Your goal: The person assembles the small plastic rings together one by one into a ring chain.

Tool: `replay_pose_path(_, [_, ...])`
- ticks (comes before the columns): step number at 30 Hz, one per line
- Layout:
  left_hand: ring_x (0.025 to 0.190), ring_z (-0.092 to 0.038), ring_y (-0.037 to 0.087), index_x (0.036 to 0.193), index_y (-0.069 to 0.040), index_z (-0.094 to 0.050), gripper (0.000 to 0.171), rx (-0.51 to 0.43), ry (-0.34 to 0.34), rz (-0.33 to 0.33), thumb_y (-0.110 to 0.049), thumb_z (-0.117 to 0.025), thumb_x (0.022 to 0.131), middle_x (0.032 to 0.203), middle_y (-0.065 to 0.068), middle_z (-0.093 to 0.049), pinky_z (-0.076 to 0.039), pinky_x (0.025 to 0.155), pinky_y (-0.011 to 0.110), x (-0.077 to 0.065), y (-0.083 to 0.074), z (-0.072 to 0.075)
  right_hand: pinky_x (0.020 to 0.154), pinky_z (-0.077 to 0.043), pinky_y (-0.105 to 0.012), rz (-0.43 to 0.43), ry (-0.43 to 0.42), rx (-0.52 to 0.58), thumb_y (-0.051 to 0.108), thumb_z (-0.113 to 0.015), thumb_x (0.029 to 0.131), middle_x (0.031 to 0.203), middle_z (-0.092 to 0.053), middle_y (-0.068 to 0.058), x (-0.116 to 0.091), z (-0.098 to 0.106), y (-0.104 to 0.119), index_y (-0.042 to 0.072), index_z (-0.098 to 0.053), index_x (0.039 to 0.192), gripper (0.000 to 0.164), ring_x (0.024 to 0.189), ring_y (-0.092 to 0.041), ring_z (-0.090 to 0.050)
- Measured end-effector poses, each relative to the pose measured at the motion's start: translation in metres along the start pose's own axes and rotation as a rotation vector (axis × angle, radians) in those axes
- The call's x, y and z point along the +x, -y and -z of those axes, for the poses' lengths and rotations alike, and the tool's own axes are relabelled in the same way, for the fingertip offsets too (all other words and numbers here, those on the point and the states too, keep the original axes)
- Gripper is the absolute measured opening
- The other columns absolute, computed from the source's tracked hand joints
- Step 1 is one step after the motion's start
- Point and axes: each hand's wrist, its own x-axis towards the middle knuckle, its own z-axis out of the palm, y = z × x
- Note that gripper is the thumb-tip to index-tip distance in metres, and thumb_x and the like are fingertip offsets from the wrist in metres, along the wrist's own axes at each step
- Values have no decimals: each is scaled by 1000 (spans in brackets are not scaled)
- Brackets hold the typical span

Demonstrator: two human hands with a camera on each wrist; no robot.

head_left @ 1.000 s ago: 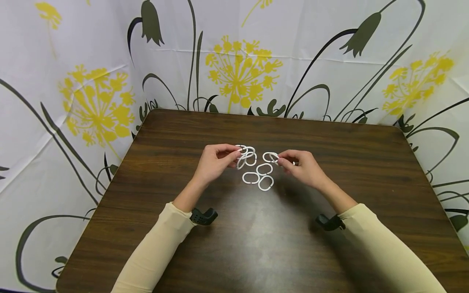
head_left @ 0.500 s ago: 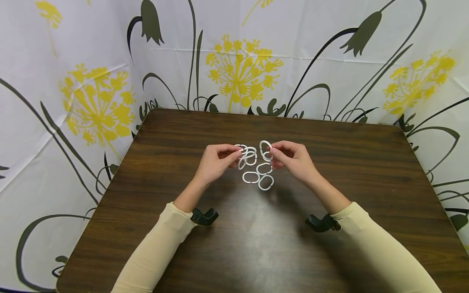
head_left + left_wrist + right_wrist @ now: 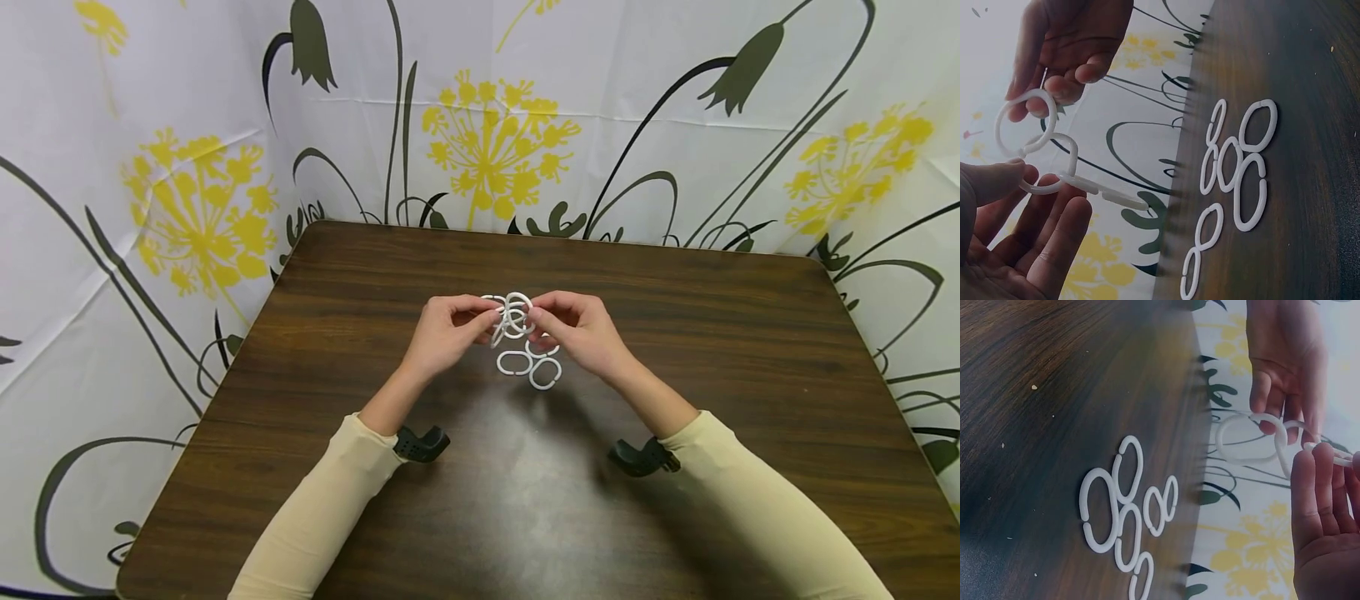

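Thumb and fingertips of the left hand [image 3: 442, 333] pinch a hooked-together bunch of white, oval, plastic-looking split links [image 3: 1074, 156]; the left wrist view shows at least three, the outer ones hanging past the fingers, edge-on to that camera. Other left fingers loosely bent, slightly spread.

Right hand [image 3: 577, 329] pinches a single white oval split link [image 3: 1054, 115] between thumb and fingertips, near its side; remaining fingers bent. Neither hand is clenched, neither has released its part.

Position: both hands are close together in the air over the far half of the dark brown wood-grain table [image 3: 525, 517]. Right-hand link overlaps the left-hand bunch in the head view. In the left wrist view its lower end sits right at the left thumb tip. Can't tell whether it's hooked through or just in front.

Below the hands, several matching loose white oval links [image 3: 1263, 195] lie flat on the tabletop, some touching edge to edge. Head view: two in plain sight, a third partly covered by the right hand.

Also in frame: cream long sleeves [image 3: 315, 500], black wrist mounts [image 3: 422, 444], and behind the table a white fabric curtain [image 3: 600, 125] printed with yellow flower heads and dark green stems.
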Motion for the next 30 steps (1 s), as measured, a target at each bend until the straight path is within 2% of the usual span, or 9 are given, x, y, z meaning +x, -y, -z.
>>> replay_pose_path(2, [78, -69, 36, 105, 6, -72, 18, -2, 0, -4, -4, -70, 91, 97, 23, -70, -60, 64, 36, -1, 0, 0, 64, -58, -51, 16, -1, -31, 4, -63, 95, 90, -66, -25, 0, -1, 0, -10, -66, 105, 17, 71, -25, -67])
replay_pose_path(6, [79, -70, 37, 105, 6, -73, 19, 5, -8, -6, -5, -71, 90, 97, 22, -70, -60, 66, 40, -1, 0, -1, 61, -60, -40, 65, -9, -121, 5, -66, 94, 89, -68, -22, 0, -3, -1, -5, -69, 103, 14, 71, -32, -67])
replay_pose_path(10, [79, -70, 38, 106, 6, -72, 19, 19, -14, -13, -5, -71, 90, 96, 23, -70, -60, 66, 41, -1, -1, -1, 60, -60, -35, 107, -25, -202, 7, -68, 93, 89, -69, -16, -1, -7, -1, -3, -70, 102, 13, 70, -29, -68])
replay_pose_path(14, [76, -70, 32, 104, 6, -73, 18, 49, -26, -13, -5, -71, 90, 93, 19, -71, -60, 64, 36, -1, -2, -1, 59, -59, -30, 162, -41, -279, 4, -69, 91, 88, -69, -12, -1, -12, 2, -3, -71, 99, 10, 68, -26, -67])
replay_pose_path(19, [74, -70, 29, 103, 5, -74, 17, 70, -38, -23, -5, -71, 90, 91, 16, -72, -60, 62, 33, -1, -1, -1, 57, -52, -20, 263, -58, -366, -5, -70, 88, 83, -67, -12, -6, -20, 21, -6, -72, 93, 6, 66, -25, -62])
replay_pose_path(22, [73, -70, 31, 102, 4, -74, 16, 69, -43, -31, -5, -72, 90, 89, 15, -72, -60, 61, 34, 0, 1, -1, 56, -50, -18, 285, -60, -389, -8, -69, 87, 81, -66, -14, -8, -24, 31, -6, -71, 91, 5, 65, -24, -60])
replay_pose_path(30, [74, -69, 39, 102, 5, -74, 16, 74, -51, -29, -5, -72, 89, 89, 17, -72, -59, 61, 34, -2, 1, 1, 54, -50, -20, 291, -74, -370, 0, -71, 89, 80, -67, -8, 3, -20, -1, -1, -73, 93, 5, 65, -21, -61])
